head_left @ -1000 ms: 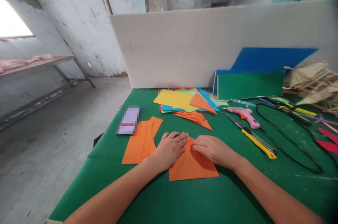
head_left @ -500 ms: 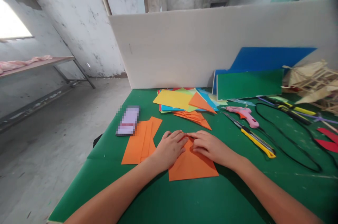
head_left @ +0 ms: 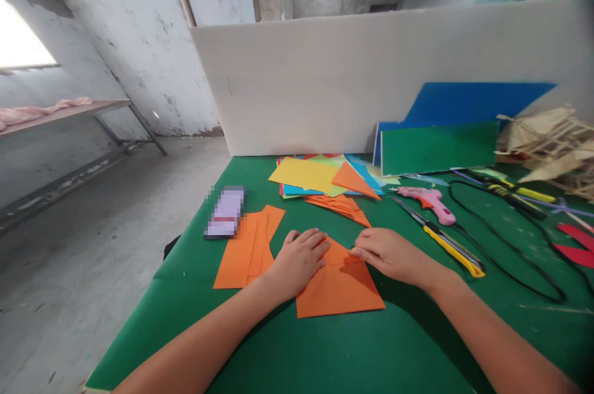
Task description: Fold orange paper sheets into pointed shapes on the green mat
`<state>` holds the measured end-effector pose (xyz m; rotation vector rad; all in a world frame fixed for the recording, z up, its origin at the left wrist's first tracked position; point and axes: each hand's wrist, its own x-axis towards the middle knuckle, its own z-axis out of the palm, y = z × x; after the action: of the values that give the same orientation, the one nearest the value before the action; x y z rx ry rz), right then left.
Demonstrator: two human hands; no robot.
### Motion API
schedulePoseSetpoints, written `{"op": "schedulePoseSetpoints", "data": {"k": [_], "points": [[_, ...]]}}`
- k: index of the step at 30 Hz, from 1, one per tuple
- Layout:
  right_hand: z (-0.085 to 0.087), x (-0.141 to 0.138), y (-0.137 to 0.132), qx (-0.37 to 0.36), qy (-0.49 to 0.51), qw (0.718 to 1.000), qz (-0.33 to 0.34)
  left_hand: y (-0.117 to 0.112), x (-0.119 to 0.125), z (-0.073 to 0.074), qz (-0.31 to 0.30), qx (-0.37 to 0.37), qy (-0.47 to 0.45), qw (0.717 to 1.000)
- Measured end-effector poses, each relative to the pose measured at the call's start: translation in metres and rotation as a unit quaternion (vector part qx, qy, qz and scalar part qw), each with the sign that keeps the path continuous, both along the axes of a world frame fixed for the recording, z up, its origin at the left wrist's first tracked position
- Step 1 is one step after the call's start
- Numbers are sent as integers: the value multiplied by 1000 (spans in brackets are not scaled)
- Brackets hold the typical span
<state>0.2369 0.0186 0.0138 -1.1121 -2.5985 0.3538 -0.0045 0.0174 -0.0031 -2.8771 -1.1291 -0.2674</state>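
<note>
A sheet of orange paper (head_left: 341, 292) with a folded top lies on the green tabletop in front of me. My left hand (head_left: 299, 264) rests flat on its upper left part, fingers stretched out and covering that edge. At the upper right edge my right hand (head_left: 387, 255) has its thumb and forefinger pinched on the paper. Beside my left hand lie other orange paper pieces (head_left: 239, 252), one overlapping another. Beyond my hands is a fanned pile of folded orange paper (head_left: 341, 207).
A phone (head_left: 226, 211) lies at the left. Coloured sheets (head_left: 301, 175) are stacked at the back. To the right are a yellow utility knife (head_left: 450, 248), a pink glue gun (head_left: 431, 201) with its black cord, and red pieces (head_left: 573, 255). A white board (head_left: 301, 91) stands behind.
My right hand has slid right and slightly down from the paper's top to its upper right edge, its fingers now pinched. My left hand has stayed in place.
</note>
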Motion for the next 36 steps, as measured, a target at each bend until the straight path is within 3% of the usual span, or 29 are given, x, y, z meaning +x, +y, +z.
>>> {"op": "schedulePoseSetpoints", "data": {"k": [6,10,16,21,25,29,36], "points": [[4,2,-3,28,-9,999,31,0,0,2,-1,-6,-2,1000],[-7,2,-4,43,-16,998,37,-1,0,3,2,-7,-4,1000],[-20,-2,1,64,115,991,-22,-2,0,5,14,-11,2,1000],[-20,-24,-2,7,165,986,-1,-4,1,2,31,-1,0,1000],[-24,-37,-5,-39,145,989,-3,-5,2,1,45,8,4,999],[-26,-39,-6,-41,148,988,-24,-5,3,2,53,12,10,998],[-28,-41,-4,-16,131,991,0,-10,7,5,48,21,64,997]]}}
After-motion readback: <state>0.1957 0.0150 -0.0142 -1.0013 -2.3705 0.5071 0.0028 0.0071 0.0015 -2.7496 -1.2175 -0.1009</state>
